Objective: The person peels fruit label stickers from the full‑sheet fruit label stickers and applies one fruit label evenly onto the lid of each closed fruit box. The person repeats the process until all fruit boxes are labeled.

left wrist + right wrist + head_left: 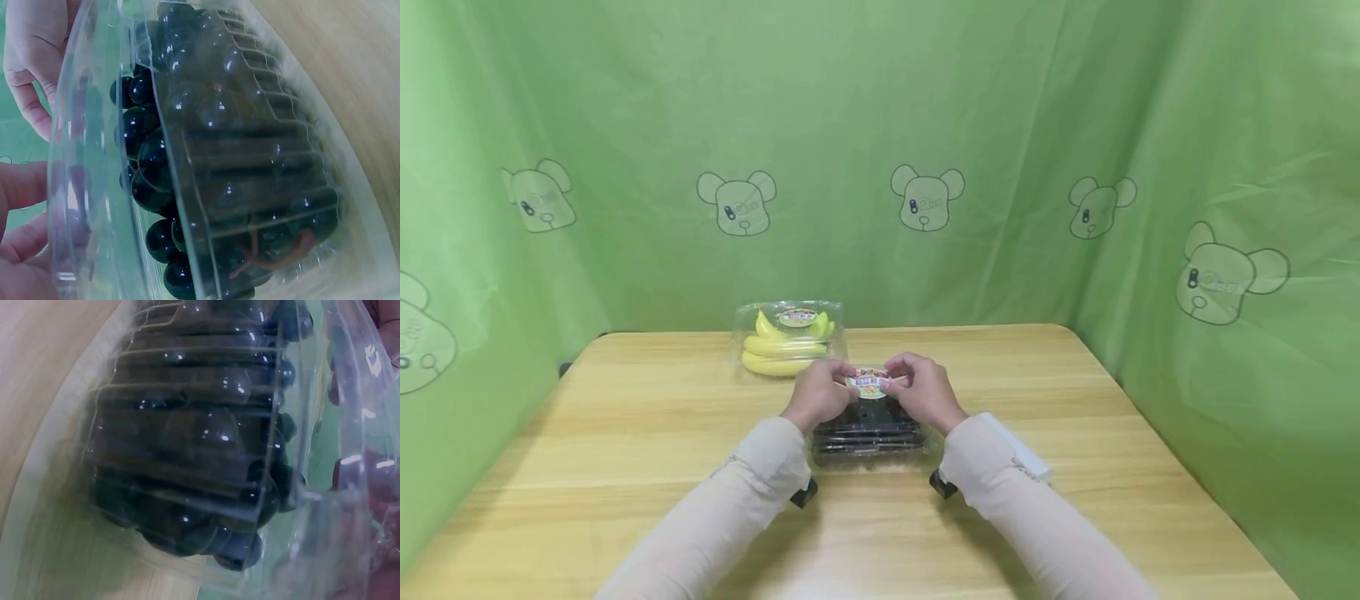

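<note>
A clear plastic fruit box (868, 454) stands on the table in front of me, with dark grapes (147, 156) inside. Over its top is a round, colourful printed label (870, 383). The left hand (822, 393) pinches the label's left edge between thumb and fingers, and the right hand (925, 392) pinches its right edge. Whether the label touches the lid cannot be told. Through the clear walls, the right wrist view shows the grapes (206, 431) close up; the fingers there are partly hidden behind the plastic.
Behind and to the left, another clear box holds yellow bananas (782, 346) and bears a similar label (797, 317). A white flat object (1018, 447) lies beside the right forearm, partly covered by the sleeve. Green curtains (850, 100) enclose the wooden table (647, 433).
</note>
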`<state>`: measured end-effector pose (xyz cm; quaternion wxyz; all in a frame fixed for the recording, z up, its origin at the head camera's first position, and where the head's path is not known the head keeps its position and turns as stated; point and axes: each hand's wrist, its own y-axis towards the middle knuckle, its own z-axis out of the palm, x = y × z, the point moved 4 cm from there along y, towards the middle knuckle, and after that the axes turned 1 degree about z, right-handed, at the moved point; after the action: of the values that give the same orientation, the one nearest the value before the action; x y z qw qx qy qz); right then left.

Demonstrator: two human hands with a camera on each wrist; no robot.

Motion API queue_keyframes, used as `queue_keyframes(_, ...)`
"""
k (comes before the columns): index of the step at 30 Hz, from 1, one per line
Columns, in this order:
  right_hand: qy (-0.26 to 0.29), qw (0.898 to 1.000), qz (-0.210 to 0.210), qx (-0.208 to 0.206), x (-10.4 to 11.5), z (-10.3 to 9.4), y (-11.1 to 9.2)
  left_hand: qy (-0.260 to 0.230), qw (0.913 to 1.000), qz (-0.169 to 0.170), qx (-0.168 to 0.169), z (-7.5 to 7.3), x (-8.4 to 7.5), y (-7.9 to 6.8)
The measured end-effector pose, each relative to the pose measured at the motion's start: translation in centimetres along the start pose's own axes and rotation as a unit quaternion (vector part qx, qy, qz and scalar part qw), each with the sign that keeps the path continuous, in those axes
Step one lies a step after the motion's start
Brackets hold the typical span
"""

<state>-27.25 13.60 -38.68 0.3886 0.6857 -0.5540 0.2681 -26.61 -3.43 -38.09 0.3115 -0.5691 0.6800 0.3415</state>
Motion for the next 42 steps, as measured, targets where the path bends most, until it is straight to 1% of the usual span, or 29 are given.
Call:
queue_keyframes(4,-0.002,1.000,-0.003,0.002,0.0,0.1,0.0,0.013,0.9999,0.003,0.002,0.0,0.0,0.1)
queue_keyframes(7,-0.007,1.000,-0.002,0.000,0.0,0.2,0.0,0.005,1.0000,0.003,0.007,0.0,0.0,0.1)
queue_keyframes(11,-0.001,1.000,0.004,-0.001,-0.2,0.1,-0.1,-0.017,0.9998,0.008,0.012,-0.1,0.1,0.2)
queue_keyframes(13,0.013,1.000,0.007,-0.001,-0.2,0.0,0.0,-0.035,0.9992,0.012,0.013,-0.1,0.2,0.3)
queue_keyframes(18,0.059,0.998,0.015,-0.001,-0.4,-0.2,0.2,-0.091,0.9957,0.003,0.017,0.0,0.5,0.5)
queue_keyframes(20,0.067,0.998,0.019,0.001,-0.4,-0.3,0.2,-0.100,0.9948,-0.003,0.018,0.0,0.6,0.6)
queue_keyframes(23,0.057,0.998,0.020,0.002,-0.5,-0.2,0.2,-0.082,0.9965,-0.005,0.018,-0.1,0.6,0.5)
queue_keyframes(27,0.021,1.000,0.010,0.001,-0.5,-0.1,0.1,-0.017,0.9997,0.002,0.018,-0.1,0.3,0.4)
queue_keyframes(31,-0.003,1.000,0.002,0.002,-0.5,0.1,0.0,0.035,0.9992,0.015,0.014,-0.1,-0.1,0.3)
queue_keyframes(35,-0.012,1.000,-0.001,0.000,-0.6,0.3,0.1,0.064,0.9976,0.025,0.010,0.0,-0.4,0.3)
queue_keyframes(42,-0.021,1.000,-0.003,0.000,-0.6,0.4,0.0,0.097,0.9948,0.033,0.006,0.0,-0.8,0.3)
